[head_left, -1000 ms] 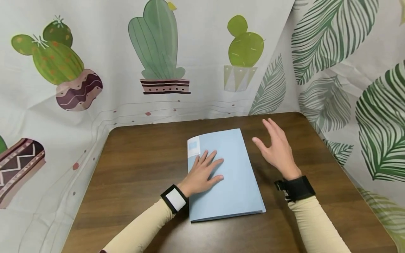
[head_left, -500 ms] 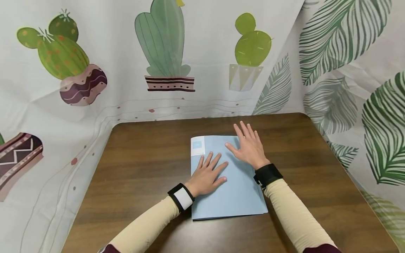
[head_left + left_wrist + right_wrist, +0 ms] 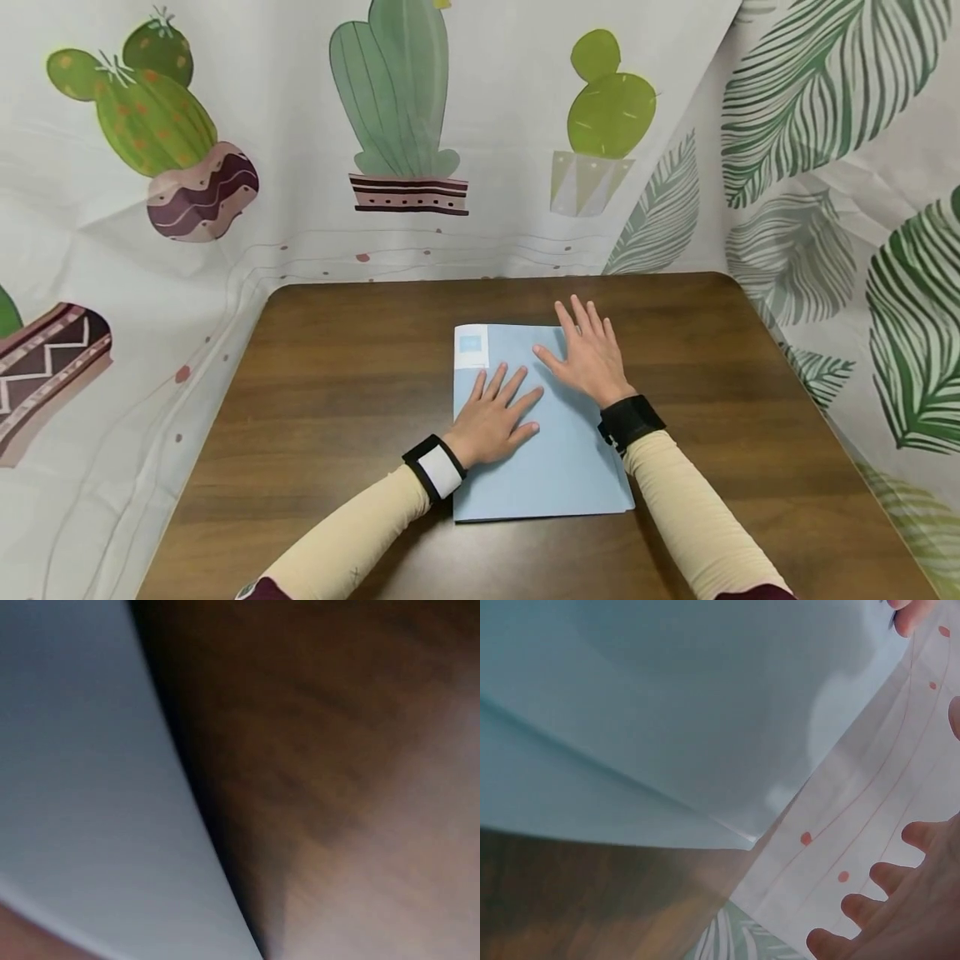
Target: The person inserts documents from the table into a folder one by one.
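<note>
A light blue folder [image 3: 547, 479] with a white label [image 3: 471, 357] in its upper left corner lies on the wooden table in the head view. My left hand [image 3: 486, 427] rests on its left half, fingers spread. Over its upper right edge is my right hand [image 3: 588, 360], fingers straight and thumb held apart, fingertips reaching past the top edge. The left wrist view shows the folder's smooth cover [image 3: 82, 772] close up along its edge. In the right wrist view, the folder's corner [image 3: 690, 697] shows its layers slightly offset, with my right fingers at the lower right.
The brown table [image 3: 330, 375] extends around the folder on all sides. Behind it hangs a white cloth [image 3: 510, 192] printed with cacti, and a leaf-patterned cloth [image 3: 795, 167] hangs along the right.
My right hand has moved left from above the table onto the folder's upper right area. The folder's arched cover now lies flatter. My left hand has stayed on the folder.
</note>
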`<state>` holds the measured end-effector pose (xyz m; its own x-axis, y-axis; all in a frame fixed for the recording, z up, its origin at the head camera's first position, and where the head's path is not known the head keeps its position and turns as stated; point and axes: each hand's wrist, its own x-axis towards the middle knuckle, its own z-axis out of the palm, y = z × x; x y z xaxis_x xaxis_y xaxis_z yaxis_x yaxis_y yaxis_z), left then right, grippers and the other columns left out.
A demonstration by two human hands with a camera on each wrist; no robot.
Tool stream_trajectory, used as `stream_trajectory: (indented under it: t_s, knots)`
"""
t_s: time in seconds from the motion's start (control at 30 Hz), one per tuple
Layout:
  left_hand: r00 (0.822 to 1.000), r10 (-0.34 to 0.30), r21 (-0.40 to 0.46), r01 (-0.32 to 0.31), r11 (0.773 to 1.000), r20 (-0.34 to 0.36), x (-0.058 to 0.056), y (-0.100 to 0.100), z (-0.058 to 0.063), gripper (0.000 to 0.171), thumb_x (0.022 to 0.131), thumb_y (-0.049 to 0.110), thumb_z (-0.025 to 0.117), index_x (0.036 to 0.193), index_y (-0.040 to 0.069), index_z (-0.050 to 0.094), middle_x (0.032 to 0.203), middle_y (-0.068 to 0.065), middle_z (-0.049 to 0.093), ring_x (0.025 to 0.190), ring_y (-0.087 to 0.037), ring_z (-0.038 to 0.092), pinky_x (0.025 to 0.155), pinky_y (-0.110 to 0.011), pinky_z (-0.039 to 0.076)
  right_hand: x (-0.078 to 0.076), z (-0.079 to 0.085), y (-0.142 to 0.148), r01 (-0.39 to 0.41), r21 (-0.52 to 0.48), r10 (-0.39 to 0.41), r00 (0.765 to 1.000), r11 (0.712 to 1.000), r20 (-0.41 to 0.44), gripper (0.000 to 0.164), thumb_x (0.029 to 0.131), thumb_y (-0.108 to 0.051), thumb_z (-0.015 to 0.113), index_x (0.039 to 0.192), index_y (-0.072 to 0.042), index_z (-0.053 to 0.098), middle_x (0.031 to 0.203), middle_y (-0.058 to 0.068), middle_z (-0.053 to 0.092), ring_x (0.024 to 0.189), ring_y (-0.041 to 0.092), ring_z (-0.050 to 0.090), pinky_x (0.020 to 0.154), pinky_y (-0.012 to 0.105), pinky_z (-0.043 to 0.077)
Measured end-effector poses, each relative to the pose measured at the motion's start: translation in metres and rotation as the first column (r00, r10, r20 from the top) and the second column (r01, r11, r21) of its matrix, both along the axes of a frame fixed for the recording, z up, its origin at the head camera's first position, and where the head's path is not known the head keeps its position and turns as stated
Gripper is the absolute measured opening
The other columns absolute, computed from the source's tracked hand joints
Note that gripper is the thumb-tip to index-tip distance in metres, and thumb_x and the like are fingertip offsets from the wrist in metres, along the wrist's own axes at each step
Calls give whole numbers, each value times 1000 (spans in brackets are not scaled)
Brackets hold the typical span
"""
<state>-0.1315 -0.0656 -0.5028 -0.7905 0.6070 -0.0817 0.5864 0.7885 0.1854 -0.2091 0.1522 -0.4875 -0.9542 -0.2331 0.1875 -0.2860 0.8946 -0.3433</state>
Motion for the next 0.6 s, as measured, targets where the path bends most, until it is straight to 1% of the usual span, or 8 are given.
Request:
stream_trajectory:
  t_s: [0.07, 0.2, 0.3, 0.43, 0.5, 0.6]
  knots:
    - [1000, -5, 20, 5, 1000, 2, 2, 1, 0, 60, 108, 54, 40, 161, 27, 37, 171, -9, 17, 157, -39, 9, 121, -64, 12, 1, -3, 0, 5, 7, -5, 1000, 1000, 2, 90, 95, -63, 60, 163, -14, 29, 170, 18, 19, 156, 40, 13, 120, 65, 15]
    - [1000, -3, 96, 3, 995, 2, 3, 2, 1, 59, 107, 52, 44, 159, 24, 42, 170, -11, 22, 156, -40, 12, 120, -66, 13, 2, -7, 0, 5, 13, -5, 1000, 1000, 17, 89, 95, -63, 59, 163, -14, 29, 169, 19, 20, 156, 40, 13, 120, 65, 15]
    - [1000, 1, 135, 0, 991, -3, 3, 3, 4, 58, 106, 51, 47, 157, 24, 45, 169, -11, 24, 156, -41, 14, 119, -67, 14, 2, -7, -1, 10, 21, -10, 1000, 1000, 27, 88, 96, -63, 58, 163, -14, 29, 169, 18, 19, 157, 39, 11, 120, 64, 15]
    - [1000, 9, 173, -11, 985, 15, 3, 3, 8, 56, 106, 50, 49, 156, 24, 47, 168, -12, 26, 155, -41, 15, 119, -68, 15, 3, -6, -2, 16, 37, -17, 999, 999, 40, 88, 97, -64, 56, 164, -15, 28, 170, 17, 18, 157, 38, 11, 120, 63, 15]
    - [1000, 11, 203, -14, 979, 19, 1, 2, 11, 55, 106, 48, 51, 154, 22, 49, 167, -12, 28, 155, -41, 17, 118, -68, 16, 3, -7, -2, 17, 40, -19, 999, 999, 47, 87, 97, -64, 55, 164, -15, 28, 170, 17, 18, 157, 38, 11, 120, 63, 15]
    - [1000, 25, 257, -21, 966, -14, -6, -3, 15, 53, 106, 46, 52, 152, 19, 52, 165, -15, 33, 153, -42, 23, 117, -69, 19, 5, -8, -2, 18, 44, -20, 999, 999, 49, 86, 97, -65, 54, 163, -15, 29, 169, 17, 20, 156, 39, 14, 120, 63, 16]
